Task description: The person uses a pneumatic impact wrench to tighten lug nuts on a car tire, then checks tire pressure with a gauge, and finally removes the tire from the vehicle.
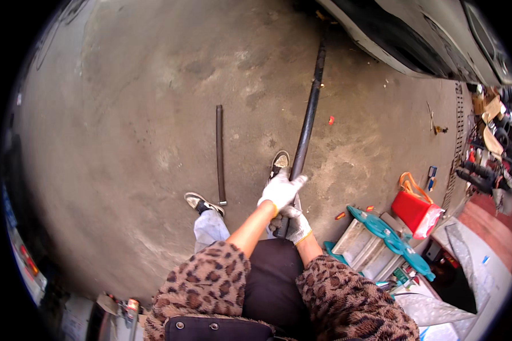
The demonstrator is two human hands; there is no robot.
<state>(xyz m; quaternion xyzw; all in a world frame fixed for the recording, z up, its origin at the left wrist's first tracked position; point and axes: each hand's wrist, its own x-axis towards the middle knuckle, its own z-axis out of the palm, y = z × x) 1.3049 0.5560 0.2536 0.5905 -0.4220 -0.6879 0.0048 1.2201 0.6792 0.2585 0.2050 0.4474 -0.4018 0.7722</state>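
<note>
A long black pole runs from in front of my body away across the floor, its far end reaching the shadow at the vehicle's lower edge. My left hand, in a white glove, is closed round the pole above its near end. Just below, my right hand, in a white glove with a greyed palm, grips the same pole close to its near end. The fingers of both hands are partly hidden. To the left, a shorter dark pipe lies on the floor, its near end beside my left shoe.
A vehicle stands at the far right. Closer on the right are a red container with an orange strap and a teal plastic piece over metal parts. A floor grate and piled goods line the right side.
</note>
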